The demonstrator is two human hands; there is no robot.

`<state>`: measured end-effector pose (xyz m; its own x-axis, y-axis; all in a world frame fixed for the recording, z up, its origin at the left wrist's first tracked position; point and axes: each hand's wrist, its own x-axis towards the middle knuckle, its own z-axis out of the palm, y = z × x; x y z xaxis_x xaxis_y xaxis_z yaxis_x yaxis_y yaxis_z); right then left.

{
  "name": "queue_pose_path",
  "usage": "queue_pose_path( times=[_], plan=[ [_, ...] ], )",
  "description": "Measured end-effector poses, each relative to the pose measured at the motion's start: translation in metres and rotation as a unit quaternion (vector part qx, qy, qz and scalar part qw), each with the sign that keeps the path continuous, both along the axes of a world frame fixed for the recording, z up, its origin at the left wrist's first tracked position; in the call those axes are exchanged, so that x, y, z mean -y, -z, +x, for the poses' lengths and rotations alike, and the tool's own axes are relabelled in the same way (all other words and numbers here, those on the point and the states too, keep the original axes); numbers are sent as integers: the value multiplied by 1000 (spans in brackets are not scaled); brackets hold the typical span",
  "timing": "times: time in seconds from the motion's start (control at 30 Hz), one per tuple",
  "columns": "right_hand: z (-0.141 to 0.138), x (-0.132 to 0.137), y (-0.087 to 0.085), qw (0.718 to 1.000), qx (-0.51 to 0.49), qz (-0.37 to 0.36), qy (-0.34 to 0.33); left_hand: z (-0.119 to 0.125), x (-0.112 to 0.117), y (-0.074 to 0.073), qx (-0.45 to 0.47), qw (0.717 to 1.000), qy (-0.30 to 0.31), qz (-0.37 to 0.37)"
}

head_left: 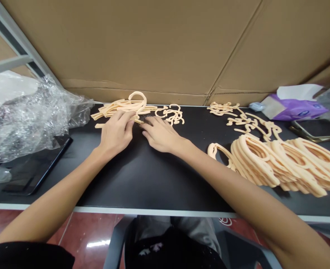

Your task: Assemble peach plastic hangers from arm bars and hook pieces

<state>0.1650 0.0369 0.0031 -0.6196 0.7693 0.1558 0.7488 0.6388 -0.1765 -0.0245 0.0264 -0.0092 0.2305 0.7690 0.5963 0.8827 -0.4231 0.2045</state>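
Note:
My left hand (118, 129) is closed on a beige plastic clothes hanger part with its round hook (144, 100) standing up above my fingers. A short straight bar of the part points right, toward my other hand. My right hand (162, 135) lies just right of it, palm down on the black table, fingers stretched out and a little apart, fingertips close to the bar's end. Whether they touch it I cannot tell. Behind my left hand lies a pile of flat beige hanger arms (113, 108). Loose small hooks (176, 115) lie beyond my right hand.
Thick stacks of beige hanger pieces (254, 160) lie at the right, with more loose hooks (244, 121) behind them. A purple tissue pack (296, 107) and a phone (321, 128) are at far right. Clear plastic wrap (41, 116) and a dark tablet (38, 168) occupy the left. Cardboard (153, 48) stands behind.

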Motion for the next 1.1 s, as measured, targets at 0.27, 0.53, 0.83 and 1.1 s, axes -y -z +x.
queue_pose_path(
  times=[0.27, 0.53, 0.83, 1.1],
  plan=[
    [-7, -9, 4, 1000, -15, -3, -25, 0, -1, 2, -1, 1000, -5, -6],
    [34, 21, -3, 997, -40, 45, -47, 2, 0, 2, 2, 1000, 15, -13],
    [31, 21, -2, 996, -43, 46, -64, 2, 0, 5, 2, 999, 42, -31],
    [31, 29, -8, 997, -12, 65, -38, 4, 1, 3, 5, 999, 40, -32]
  ],
)
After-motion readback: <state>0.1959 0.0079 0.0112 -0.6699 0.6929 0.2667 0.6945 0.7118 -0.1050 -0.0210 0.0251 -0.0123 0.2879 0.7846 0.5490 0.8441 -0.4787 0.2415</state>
